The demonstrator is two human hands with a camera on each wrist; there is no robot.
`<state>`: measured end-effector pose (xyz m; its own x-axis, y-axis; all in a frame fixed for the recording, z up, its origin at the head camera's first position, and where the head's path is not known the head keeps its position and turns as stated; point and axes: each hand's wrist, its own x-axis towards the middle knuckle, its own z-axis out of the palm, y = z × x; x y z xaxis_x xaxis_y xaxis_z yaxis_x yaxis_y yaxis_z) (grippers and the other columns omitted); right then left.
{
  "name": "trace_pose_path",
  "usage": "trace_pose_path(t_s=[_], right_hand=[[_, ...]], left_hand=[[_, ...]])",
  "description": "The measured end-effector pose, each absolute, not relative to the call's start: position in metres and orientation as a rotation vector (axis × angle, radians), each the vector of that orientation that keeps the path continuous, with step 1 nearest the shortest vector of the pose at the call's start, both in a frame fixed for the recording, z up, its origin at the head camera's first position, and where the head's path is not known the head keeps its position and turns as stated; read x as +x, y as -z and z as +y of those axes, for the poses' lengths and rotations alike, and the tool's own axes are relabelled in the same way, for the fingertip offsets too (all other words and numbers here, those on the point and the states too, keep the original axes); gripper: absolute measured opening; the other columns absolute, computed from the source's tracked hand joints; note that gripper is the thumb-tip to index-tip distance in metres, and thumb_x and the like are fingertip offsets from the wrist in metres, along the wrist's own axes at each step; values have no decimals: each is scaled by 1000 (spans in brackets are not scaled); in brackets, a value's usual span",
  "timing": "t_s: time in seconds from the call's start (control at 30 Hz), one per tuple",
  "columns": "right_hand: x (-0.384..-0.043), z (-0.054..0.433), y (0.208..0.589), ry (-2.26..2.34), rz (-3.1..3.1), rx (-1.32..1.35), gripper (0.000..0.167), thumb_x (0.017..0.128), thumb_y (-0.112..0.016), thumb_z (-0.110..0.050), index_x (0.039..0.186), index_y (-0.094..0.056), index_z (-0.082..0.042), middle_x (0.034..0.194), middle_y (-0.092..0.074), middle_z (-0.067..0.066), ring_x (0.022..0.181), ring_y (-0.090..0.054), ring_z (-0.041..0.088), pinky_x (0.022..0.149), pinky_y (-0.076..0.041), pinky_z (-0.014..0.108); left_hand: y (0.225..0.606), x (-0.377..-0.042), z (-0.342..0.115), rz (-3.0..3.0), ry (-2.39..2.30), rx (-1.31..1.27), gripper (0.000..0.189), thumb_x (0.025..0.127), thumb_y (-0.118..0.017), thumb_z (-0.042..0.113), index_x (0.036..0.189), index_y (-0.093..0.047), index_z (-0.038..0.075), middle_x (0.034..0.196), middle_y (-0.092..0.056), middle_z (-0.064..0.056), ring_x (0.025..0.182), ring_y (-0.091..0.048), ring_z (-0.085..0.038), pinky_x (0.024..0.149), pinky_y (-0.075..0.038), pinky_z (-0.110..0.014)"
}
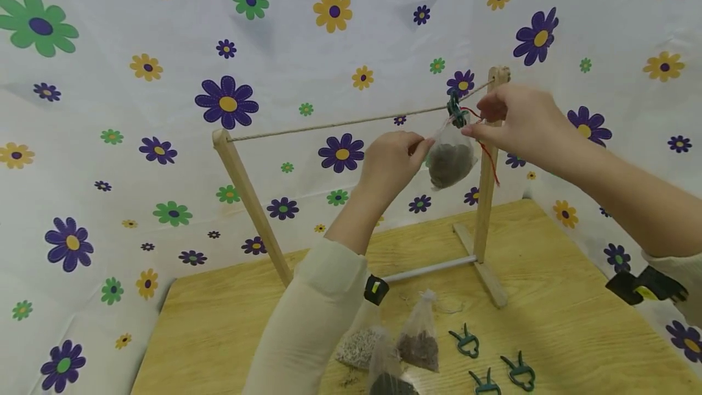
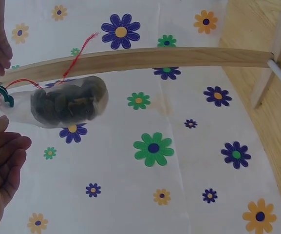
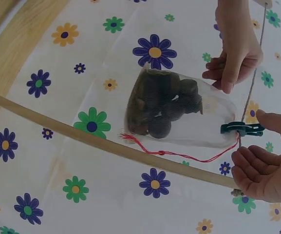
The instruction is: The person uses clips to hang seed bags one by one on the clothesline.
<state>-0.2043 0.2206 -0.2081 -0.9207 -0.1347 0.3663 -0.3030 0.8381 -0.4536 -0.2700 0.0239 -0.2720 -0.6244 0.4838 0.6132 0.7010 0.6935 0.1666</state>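
Note:
A sheer mesh bag (image 1: 451, 162) with dark, rounded lumps (image 3: 167, 105) inside hangs near the right end of a rope (image 1: 340, 122). A dark green plastic clip (image 3: 237, 128) grips its gathered neck at the rope, and a red drawstring (image 3: 189, 157) trails down. My right hand (image 1: 521, 117) is beside the clip, thumb and fingers spread apart around its end, as the right wrist view shows. On the bag's other side, my left hand (image 1: 392, 160) has its thumb tip right at the mesh edge, the other fingers (image 2: 12, 156) loosely curled.
Wooden posts (image 1: 249, 200) carry the rope above a wooden table (image 1: 570, 297). Below lie mesh bags with pale grains (image 1: 359, 346), brown bits (image 1: 419, 349) and dark contents (image 1: 392, 384). Several green clips (image 1: 465, 341) lie to their right. Flowered sheeting (image 1: 296, 35) stands behind.

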Motion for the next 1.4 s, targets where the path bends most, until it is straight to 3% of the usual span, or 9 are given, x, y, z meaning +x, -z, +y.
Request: trace_pose_path(t_s=[0.3,0.53,0.87,1.13,1.3,1.4], right_hand=[[-201,223,250,-615,-2753,445,37,93,-62,-25,106,-60,10,91,-64,22,82,-61,31,72,-51,46],[-195,219,284,-566,-2827,531,33,91,-64,-21,102,-61,9,85,-63,16,72,-58,24,64,-50,40],[-190,214,321,-460,-2868,611,34,90,-65,-23,99,-63,9,88,-66,18,80,-65,29,69,-53,43],[-185,210,355,-420,-2915,705,27,88,-67,-26,88,-64,1,74,-63,6,55,-54,10,52,-46,28],[-182,206,375,-303,-2866,770,27,84,-71,-26,83,-62,-1,71,-61,6,56,-55,13,51,-46,28],[-181,203,388,-283,-2907,782,28,84,-71,-28,85,-62,-1,70,-61,6,57,-56,15,51,-46,28]], left_hand=[[309,-259,7,-2347,398,-992,23,91,-62,30,87,-72,10,72,-68,1,64,-60,-13,54,-46,-22],[348,-238,-6,-2289,179,-1146,23,86,-66,33,83,-71,11,73,-68,3,63,-61,-11,58,-48,-24],[384,-210,-27,-2523,-60,-1281,37,91,-58,44,103,-71,11,93,-71,0,79,-66,-13,70,-53,-26],[408,-203,-45,-2712,-97,-1334,39,93,-55,43,108,-69,10,99,-70,-1,87,-66,-14,74,-53,-27],[424,-198,-55,-2812,18,-1382,37,94,-56,39,109,-68,7,99,-70,-4,90,-65,-16,80,-52,-28],[437,-195,-62,-2868,69,-1393,38,93,-56,40,110,-68,7,96,-70,-3,87,-65,-14,76,-52,-27]])
